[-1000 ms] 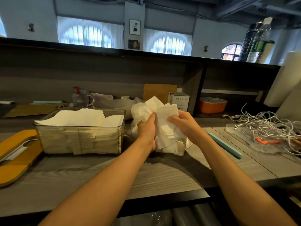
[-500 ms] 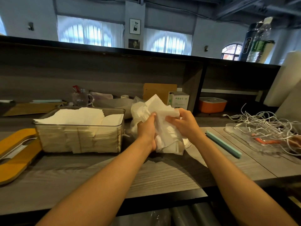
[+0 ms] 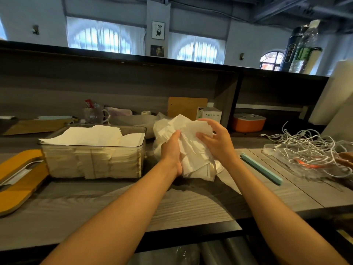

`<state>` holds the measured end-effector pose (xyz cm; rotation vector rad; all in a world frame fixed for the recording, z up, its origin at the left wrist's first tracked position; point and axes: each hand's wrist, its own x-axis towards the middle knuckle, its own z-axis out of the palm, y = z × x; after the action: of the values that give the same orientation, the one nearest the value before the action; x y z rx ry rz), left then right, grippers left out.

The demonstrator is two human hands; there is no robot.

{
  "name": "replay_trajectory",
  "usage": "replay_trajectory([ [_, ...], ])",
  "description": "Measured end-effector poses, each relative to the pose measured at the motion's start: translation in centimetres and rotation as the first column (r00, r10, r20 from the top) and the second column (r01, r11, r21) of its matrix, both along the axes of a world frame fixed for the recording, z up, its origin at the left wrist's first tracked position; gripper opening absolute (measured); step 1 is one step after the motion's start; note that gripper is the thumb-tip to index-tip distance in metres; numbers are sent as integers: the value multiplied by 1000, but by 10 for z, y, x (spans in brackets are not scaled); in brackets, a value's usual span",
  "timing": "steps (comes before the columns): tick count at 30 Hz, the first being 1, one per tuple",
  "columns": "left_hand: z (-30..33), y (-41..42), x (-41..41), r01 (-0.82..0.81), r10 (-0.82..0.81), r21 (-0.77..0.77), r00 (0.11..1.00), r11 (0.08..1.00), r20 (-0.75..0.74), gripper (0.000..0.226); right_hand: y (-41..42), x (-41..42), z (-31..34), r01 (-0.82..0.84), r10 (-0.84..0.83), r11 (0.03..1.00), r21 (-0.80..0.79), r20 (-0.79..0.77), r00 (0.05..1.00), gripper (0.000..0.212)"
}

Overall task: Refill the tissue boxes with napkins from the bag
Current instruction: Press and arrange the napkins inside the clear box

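A bunch of white napkins (image 3: 193,150) is held upright over the counter, in front of a clear plastic bag (image 3: 159,131) that lies behind it. My left hand (image 3: 172,152) grips the bunch from the left side. My right hand (image 3: 215,140) curls over its top right edge, thumb on the front. A clear tissue box (image 3: 91,163) stands to the left, filled with white napkins (image 3: 91,136) that reach above its rim. The box has no lid on it.
An orange-and-grey lid (image 3: 17,176) lies at the far left. A teal bar (image 3: 261,171) lies right of my hands. A tangle of white cables (image 3: 309,150) fills a clear tray on the right. An orange container (image 3: 248,122), a small white box (image 3: 210,113) and a glass mug (image 3: 95,115) stand at the back.
My right hand has slid up from the middle of the bunch to its top edge. The napkins have shifted slightly in my hands; the left hand keeps its grip.
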<state>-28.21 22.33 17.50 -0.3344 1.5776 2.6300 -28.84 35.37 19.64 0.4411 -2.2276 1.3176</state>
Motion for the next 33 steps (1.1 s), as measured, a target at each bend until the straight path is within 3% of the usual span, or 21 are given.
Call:
replay_trajectory([
  [4,-2,-1,-3,15,-16,-46,1000,999,-18,45,2,1,-1,26,-18,983,184,-49,999,19],
  [9,-3,0,-5,41,-46,-96,997,995,-56,37,-1,5,3,89,-81,960,266,-39,996,54],
  [13,-5,0,-6,23,-27,-115,999,993,-36,35,2,1,0,138,-128,894,427,-54,990,35],
  [18,-5,-1,-7,-12,6,-111,999,994,-53,36,6,1,2,67,-99,935,347,73,992,20],
  [21,-2,-2,-6,-25,21,-109,999,994,-37,33,10,-1,2,99,-115,972,211,63,991,3],
  [24,1,-2,-3,-29,27,-119,999,992,-18,38,13,-4,3,120,-121,992,47,37,992,8],
  [29,2,-1,0,-5,6,-130,1000,991,8,46,13,-4,4,58,-58,996,-74,4,998,8],
  [33,2,0,-1,-17,9,-169,999,985,-51,46,11,-8,1,-40,51,996,-79,155,987,41],
])
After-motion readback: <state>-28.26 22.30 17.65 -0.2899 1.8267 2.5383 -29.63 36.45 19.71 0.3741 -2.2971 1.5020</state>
